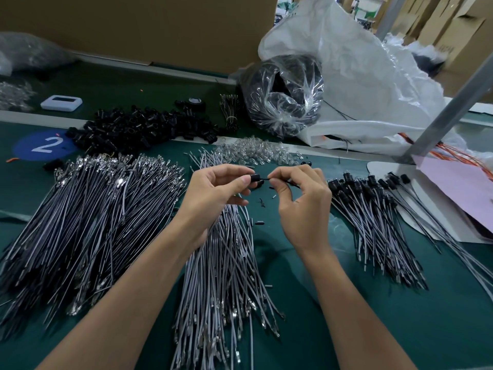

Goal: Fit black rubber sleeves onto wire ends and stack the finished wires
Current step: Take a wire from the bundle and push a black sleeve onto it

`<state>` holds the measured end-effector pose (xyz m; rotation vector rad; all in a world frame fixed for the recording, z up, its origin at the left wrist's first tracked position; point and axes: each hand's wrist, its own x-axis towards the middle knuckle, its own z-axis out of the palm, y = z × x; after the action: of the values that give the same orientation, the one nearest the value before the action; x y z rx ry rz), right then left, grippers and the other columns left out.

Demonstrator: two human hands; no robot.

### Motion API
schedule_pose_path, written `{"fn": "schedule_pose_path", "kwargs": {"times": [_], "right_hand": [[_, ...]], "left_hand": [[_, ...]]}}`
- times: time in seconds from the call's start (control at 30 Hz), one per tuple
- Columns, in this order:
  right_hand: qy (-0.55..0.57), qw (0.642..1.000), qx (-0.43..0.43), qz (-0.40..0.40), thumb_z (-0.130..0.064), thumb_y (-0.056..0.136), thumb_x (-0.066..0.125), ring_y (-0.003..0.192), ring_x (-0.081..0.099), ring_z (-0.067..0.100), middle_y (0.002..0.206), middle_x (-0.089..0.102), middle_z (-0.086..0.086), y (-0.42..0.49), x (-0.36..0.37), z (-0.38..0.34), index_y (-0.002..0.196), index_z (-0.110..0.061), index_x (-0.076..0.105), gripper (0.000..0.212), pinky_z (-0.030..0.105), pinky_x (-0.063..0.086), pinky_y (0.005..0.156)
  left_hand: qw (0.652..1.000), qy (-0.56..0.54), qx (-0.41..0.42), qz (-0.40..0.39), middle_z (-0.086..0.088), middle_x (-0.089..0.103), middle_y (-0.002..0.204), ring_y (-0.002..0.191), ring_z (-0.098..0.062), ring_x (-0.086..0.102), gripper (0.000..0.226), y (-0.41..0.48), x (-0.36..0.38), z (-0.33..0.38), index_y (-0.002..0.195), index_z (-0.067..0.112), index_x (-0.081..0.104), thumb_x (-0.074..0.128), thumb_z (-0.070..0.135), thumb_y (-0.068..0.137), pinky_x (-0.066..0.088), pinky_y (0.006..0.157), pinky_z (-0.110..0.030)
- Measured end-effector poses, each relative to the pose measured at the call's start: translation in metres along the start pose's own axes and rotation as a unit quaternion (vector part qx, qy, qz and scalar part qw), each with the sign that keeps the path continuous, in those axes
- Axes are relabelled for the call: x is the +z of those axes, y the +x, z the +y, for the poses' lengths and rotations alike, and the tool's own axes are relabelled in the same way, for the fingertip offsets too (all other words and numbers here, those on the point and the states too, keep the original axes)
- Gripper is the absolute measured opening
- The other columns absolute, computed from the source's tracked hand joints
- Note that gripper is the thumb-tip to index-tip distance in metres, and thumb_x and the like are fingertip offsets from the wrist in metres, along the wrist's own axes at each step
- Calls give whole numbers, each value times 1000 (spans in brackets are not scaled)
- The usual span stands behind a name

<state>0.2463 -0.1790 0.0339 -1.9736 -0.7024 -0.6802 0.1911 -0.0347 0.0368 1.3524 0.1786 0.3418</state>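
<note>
Head view: I see the left hand [216,190] pinching a black rubber sleeve [255,178], the right hand [301,198] pinching what seems the wire end [264,179] entering it; finished stack [373,209] small, bare wire piles [88,209] far larger.

Black sleeve [255,178], green table [320,303].

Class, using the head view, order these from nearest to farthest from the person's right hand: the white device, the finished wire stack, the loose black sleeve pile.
1. finished wire stack, on the table just to the right of the right hand.
2. loose black sleeve pile, farther back on the left.
3. white device, at the far back left.
</note>
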Motion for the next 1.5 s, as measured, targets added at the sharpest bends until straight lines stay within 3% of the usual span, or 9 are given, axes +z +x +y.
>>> {"fn": "schedule_pose_path", "kwargs": {"times": [0.7, 0.8, 0.9, 1.0, 1.13, 1.23, 1.37, 1.5], "right_hand": [[22, 996, 74, 37, -7, 88, 67, 84, 54, 16, 85, 62, -7, 3, -3, -2, 87, -15, 69, 9, 47, 47, 85], [20, 997, 68, 27, -6, 88, 67, 85, 54, 16, 85, 62, -7, 3, -3, -1, 87, -15, 69, 9, 37, 47, 85], [22, 998, 55, 19, -3, 88, 67, 83, 55, 16, 85, 62, -5, 3, -2, 0, 87, -13, 69, 10, 15, 42, 77], [31, 998, 60, 2, -1, 88, 65, 75, 55, 8, 82, 62, -3, 3, -1, 1, 87, -13, 67, 13, 8, 39, 69], [11, 991, 109, -72, -1, 91, 61, 70, 55, 2, 86, 67, -5, 3, 2, 6, 98, -15, 71, 18, 6, 40, 67], [-33, 985, 140, -98, -1, 94, 54, 84, 57, 6, 102, 68, -1, 4, 2, 11, 109, -13, 71, 26, 7, 39, 74], [-48, 977, 191, -81, -1, 95, 47, 79, 56, 16, 99, 69, 6, 8, -1, 18, 100, -11, 71, 26, 22, 38, 71], [-70, 976, 197, -67, -13, 98, 54, 81, 57, 15, 91, 68, 3, 11, -5, 23, 94, -11, 70, 16, 18, 33, 70]], "left_hand": [[998, -48, -12, 26, -8, 75, 86, 68, -12, 64, 10, 2, -2, -1, 96, 9, 71, 62, 5, 92, 55, 60, -23], [998, -52, -13, 25, -8, 75, 86, 69, -13, 65, 11, 2, -2, 0, 95, 11, 71, 62, 5, 92, 56, 60, -23], [998, -59, -15, 20, -7, 75, 88, 70, -14, 66, 12, 2, 0, 1, 96, 10, 70, 60, 5, 94, 56, 60, -24], [997, -71, -16, 21, -8, 75, 88, 71, -14, 66, 12, 2, 1, 2, 99, 8, 67, 57, 3, 95, 56, 61, -24], [993, -106, -27, 33, -7, 74, 86, 68, -13, 66, 17, 3, 0, 3, 107, 5, 65, 51, 3, 98, 56, 61, -23], [993, -107, -32, 34, -6, 72, 85, 68, -13, 66, 22, 4, 0, 4, 109, 2, 66, 45, 6, 102, 56, 60, -22], [992, -112, -38, 36, -7, 72, 86, 67, -13, 66, 24, 5, -1, 4, 112, -1, 63, 44, 8, 103, 56, 61, -22], [992, -115, -43, 37, -7, 73, 86, 68, -13, 67, 25, 5, -2, 3, 117, -3, 61, 44, 8, 102, 56, 61, -22]]}}
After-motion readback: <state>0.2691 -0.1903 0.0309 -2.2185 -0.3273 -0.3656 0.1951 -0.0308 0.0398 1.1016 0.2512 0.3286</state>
